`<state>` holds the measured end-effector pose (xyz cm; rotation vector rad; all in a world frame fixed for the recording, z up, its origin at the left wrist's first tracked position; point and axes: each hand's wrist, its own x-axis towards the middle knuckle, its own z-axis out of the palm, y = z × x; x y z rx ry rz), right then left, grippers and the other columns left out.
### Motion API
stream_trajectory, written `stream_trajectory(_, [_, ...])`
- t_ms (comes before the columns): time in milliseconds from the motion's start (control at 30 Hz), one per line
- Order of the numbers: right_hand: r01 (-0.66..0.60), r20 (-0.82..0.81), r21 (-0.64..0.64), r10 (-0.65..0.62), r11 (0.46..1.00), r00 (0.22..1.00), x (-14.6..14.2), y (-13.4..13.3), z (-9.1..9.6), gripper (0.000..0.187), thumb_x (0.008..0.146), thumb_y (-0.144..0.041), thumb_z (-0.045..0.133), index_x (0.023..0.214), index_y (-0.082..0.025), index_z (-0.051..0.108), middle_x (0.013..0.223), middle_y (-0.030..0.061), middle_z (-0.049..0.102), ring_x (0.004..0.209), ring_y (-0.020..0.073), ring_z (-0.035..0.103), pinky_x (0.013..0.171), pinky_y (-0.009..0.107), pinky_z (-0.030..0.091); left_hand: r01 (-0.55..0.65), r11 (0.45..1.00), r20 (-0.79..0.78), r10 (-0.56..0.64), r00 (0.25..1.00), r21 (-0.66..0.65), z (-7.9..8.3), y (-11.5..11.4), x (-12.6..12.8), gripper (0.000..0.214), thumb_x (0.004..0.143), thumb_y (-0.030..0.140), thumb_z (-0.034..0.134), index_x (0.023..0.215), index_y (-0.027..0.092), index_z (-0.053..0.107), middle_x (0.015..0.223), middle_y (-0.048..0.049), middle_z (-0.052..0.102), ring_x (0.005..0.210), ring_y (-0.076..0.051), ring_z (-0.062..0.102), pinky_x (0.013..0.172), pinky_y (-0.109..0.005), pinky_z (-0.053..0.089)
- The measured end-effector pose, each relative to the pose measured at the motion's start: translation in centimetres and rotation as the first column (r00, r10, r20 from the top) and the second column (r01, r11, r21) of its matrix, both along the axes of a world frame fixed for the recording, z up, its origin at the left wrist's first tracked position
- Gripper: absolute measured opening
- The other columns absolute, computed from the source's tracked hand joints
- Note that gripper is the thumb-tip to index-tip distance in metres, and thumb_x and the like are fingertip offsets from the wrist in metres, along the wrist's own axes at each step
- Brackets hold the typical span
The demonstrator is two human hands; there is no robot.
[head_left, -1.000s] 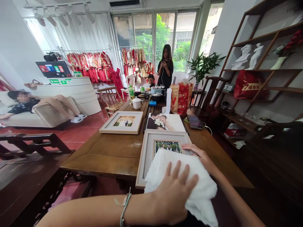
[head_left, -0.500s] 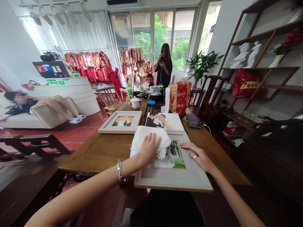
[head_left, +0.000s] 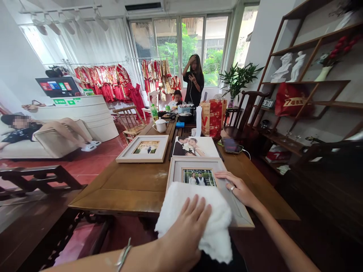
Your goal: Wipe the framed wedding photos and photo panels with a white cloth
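Cloth (head_left: 221,215) directly beneath left grip (head_left: 185,228), bunched, covering near part of frame (head_left: 238,212) and drooping past its near edge. Left grip flattened on top, fingers extended, not clenched; thumb out of sight. Right grip (head_left: 239,189) laid over right side of frame, fingers extended, nothing enclosed. Frame face up under both grips; picture (head_left: 198,176) just beyond left grip, lower part covered by cloth. Print (head_left: 194,146) beyond both grips, close by far edge of frame. Second frame (head_left: 146,147) on surface (head_left: 124,183), beyond and left of left grip.

Risks, as judged: near edge of frame apparently past edge of surface; under heavy pressure from left grip, possible tipping. With too little pressure from right grip, possible skid into print. Loose fold of cloth possibly catching a corner, pulling frame askew. Right grip beside picture: possible smudges.
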<state>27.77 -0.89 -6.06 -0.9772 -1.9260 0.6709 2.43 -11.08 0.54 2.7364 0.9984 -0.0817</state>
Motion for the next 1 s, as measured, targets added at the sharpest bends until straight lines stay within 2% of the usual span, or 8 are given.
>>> stream_trajectory(167, [-0.025,-0.044,-0.007,0.025,1.000,0.999,0.2,0.2,0.1,0.029,0.082,-0.027,0.047,0.105,-0.021,0.064,0.115,0.0092,0.062,0.114,0.0259,0.050,0.104,0.048,0.032,0.307,0.951,0.091,-0.308,0.947,0.022,1.6,2.1,3.8,0.077,0.070,0.015,0.051,0.139,0.009,0.016,0.147,-0.0122,0.024,0.138,-0.026,0.012,0.111,-0.041,0.018])
stream_trajectory(233, [-0.033,-0.044,-0.007,0.032,0.999,0.998,0.3,0.2,0.1,0.029,0.082,-0.028,0.047,0.105,-0.021,0.064,0.115,0.0093,0.062,0.114,0.0259,0.050,0.103,0.047,0.032,0.361,0.932,0.073,-0.363,0.929,0.043,1.9,2.3,4.4,0.073,0.072,0.014,0.050,0.138,0.008,0.019,0.146,-0.0121,0.026,0.137,-0.026,0.014,0.110,-0.039,0.022])
stream_trajectory(367, [-0.025,-0.016,0.007,0.025,1.000,1.000,0.3,0.2,0.0,0.031,0.080,-0.021,0.047,0.105,-0.022,0.064,0.116,0.0085,0.061,0.114,0.0252,0.050,0.103,0.047,0.032,0.252,0.958,-0.026,-0.251,0.968,0.135,1.1,3.8,3.5,0.068,0.074,0.014,0.051,0.136,0.007,0.024,0.145,-0.0154,0.027,0.135,-0.031,0.019,0.108,-0.044,0.025])
stream_trajectory(533, [0.023,0.000,-0.004,-0.023,1.000,1.000,0.1,-0.1,0.2,0.034,0.075,-0.016,0.046,0.102,-0.023,0.065,0.114,0.0067,0.062,0.113,0.0257,0.051,0.101,0.046,0.035,0.043,0.944,-0.094,-0.013,0.995,0.326,0.0,10.1,1.6,0.065,0.076,0.002,0.044,0.137,0.018,0.028,0.146,-0.0139,0.026,0.135,-0.029,0.021,0.106,-0.045,0.025])
stream_trajectory(633, [0.014,0.010,-0.013,-0.014,1.000,1.000,0.1,-0.2,0.4,0.035,0.074,-0.015,0.046,0.102,-0.024,0.066,0.114,0.0065,0.062,0.113,0.0261,0.051,0.101,0.046,0.035,0.087,0.911,-0.083,-0.058,0.995,0.403,0.3,14.2,2.0,0.069,0.074,-0.003,0.041,0.136,0.026,0.030,0.146,-0.0077,0.027,0.137,-0.024,0.017,0.107,-0.044,0.021])
stream_trajectory(767, [0.035,0.046,-0.030,-0.034,0.999,0.998,0.1,-0.2,0.5,0.036,0.073,-0.014,0.046,0.102,-0.024,0.065,0.113,0.0060,0.062,0.112,0.0264,0.050,0.101,0.047,0.033,0.309,0.862,-0.117,-0.286,0.951,0.402,1.2,17.9,4.5,0.063,0.077,-0.003,0.039,0.133,0.025,0.036,0.145,-0.0016,0.031,0.138,-0.019,0.012,0.108,-0.039,0.019])
stream_trajectory(867, [0.057,0.058,-0.043,-0.054,0.997,0.997,0.1,-0.2,0.5,0.036,0.072,-0.014,0.045,0.101,-0.023,0.065,0.108,0.0066,0.063,0.109,0.0262,0.052,0.099,0.046,0.035,0.373,0.842,-0.134,-0.349,0.928,0.390,1.5,18.8,6.1,0.059,0.079,-0.002,0.037,0.132,0.023,0.037,0.144,0.0002,0.034,0.136,-0.019,0.018,0.106,-0.037,0.023])
stream_trajectory(1000, [0.010,0.029,-0.027,-0.009,1.000,1.000,0.1,-0.2,0.5,0.036,0.074,-0.014,0.045,0.103,-0.023,0.064,0.113,0.0063,0.062,0.112,0.0253,0.050,0.100,0.045,0.034,0.285,0.875,-0.158,-0.242,0.957,0.391,1.7,17.9,5.5,0.052,0.077,0.000,0.041,0.125,0.021,0.045,0.140,-0.0036,0.039,0.129,-0.022,0.032,0.099,-0.038,0.033])
